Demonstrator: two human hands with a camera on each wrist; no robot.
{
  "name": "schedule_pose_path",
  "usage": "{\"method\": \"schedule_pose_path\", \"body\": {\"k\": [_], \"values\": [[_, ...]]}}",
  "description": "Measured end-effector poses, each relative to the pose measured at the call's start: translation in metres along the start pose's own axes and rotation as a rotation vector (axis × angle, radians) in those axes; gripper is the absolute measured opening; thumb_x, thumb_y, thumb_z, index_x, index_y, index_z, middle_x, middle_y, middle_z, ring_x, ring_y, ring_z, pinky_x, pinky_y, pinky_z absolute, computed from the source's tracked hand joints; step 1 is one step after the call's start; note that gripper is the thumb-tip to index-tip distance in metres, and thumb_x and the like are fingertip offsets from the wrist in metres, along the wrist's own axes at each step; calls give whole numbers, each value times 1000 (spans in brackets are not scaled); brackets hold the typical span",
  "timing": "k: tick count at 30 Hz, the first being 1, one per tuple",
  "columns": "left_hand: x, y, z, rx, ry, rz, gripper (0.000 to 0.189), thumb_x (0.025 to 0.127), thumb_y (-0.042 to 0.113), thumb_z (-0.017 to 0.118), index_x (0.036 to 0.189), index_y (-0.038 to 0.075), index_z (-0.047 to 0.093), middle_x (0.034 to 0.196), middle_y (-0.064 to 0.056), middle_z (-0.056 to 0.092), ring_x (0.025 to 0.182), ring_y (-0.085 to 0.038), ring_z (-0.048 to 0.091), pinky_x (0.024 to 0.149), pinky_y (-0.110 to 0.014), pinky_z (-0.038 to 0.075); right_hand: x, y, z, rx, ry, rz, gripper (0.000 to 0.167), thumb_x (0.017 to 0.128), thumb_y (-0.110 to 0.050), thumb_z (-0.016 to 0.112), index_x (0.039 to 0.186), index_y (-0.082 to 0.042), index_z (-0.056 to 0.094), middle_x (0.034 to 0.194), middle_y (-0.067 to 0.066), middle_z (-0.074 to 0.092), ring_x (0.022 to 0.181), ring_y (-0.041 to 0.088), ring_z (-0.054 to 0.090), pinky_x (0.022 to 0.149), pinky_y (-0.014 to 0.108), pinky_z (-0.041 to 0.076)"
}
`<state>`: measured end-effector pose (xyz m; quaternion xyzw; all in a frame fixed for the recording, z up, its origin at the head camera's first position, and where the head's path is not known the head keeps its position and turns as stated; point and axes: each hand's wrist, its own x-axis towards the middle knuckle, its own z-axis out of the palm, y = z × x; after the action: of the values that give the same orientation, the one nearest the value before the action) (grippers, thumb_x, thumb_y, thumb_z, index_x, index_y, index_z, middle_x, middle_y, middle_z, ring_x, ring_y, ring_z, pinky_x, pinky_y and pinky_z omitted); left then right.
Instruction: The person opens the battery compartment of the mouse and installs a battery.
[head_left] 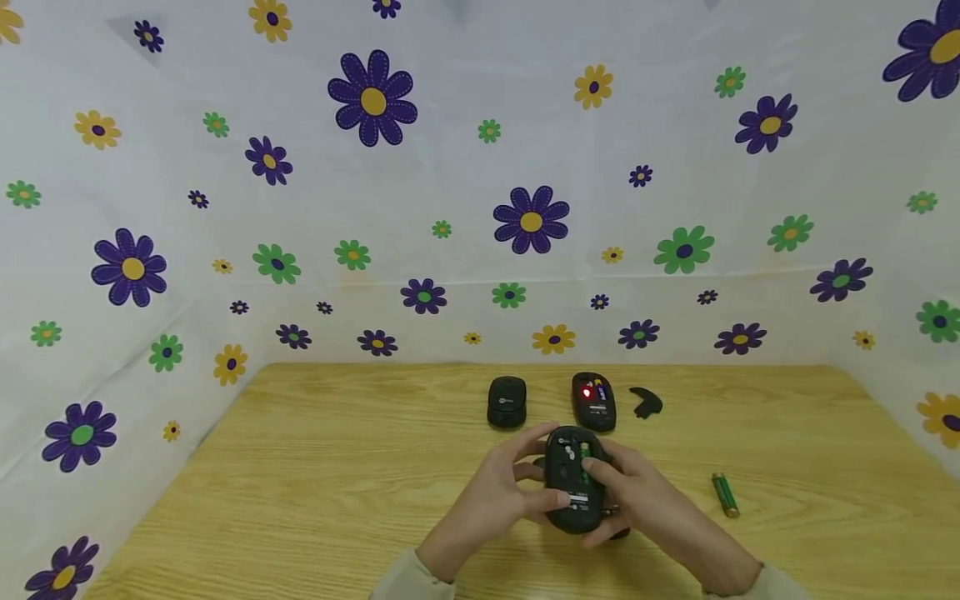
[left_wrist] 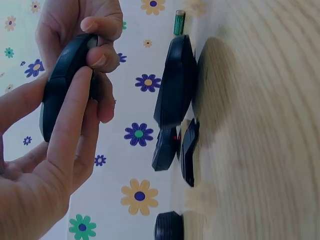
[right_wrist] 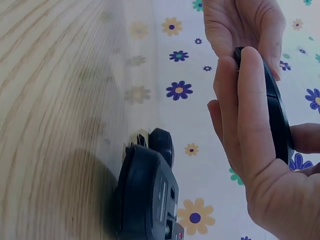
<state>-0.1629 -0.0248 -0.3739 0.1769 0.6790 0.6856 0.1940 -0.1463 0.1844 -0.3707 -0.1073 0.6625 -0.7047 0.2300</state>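
A black computer mouse (head_left: 558, 483) is held above the table with its underside facing up and its battery slot uncovered. A green battery (head_left: 584, 452) lies in that slot. My left hand (head_left: 491, 492) grips the mouse from the left, thumb over the label and fingers behind. From the other side my right hand (head_left: 648, 492) holds it too, thumb pressed on the battery and fingers behind the shell. Both wrist views show the mouse (left_wrist: 56, 92) (right_wrist: 281, 125) edge-on between the hands. Below the hands, another black mouse (right_wrist: 137, 195) rests on the table, mostly hidden in the head view.
At the back of the wooden table (head_left: 337, 467) stands an upright black mouse (head_left: 507, 406). Right of it lies an overturned mouse (head_left: 604, 412) with a red light on. Beside that is a curved black cover (head_left: 648, 402). A loose green battery (head_left: 725, 495) lies to the right.
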Motion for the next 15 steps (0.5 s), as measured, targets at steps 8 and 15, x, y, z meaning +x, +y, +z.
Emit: {"method": "schedule_pose_path", "body": {"k": [8,15], "values": [[-3,-1,-13,-7,60,21,73,84,-11,73,149,7,44,135,-17,54,99,-24,64,69,-40,64,9,3,14,35,86,-3,60,107,-12,45,150,16,13,121,26,60,98,35,70,72,44,64],[-6,-2,-23,0,105,31,64,85,-9,73,140,0,42,134,-18,55,99,-24,64,69,-40,64,16,3,28,41,159,-7,55,107,-11,44,147,15,16,122,30,54,95,32,71,72,42,64]]}}
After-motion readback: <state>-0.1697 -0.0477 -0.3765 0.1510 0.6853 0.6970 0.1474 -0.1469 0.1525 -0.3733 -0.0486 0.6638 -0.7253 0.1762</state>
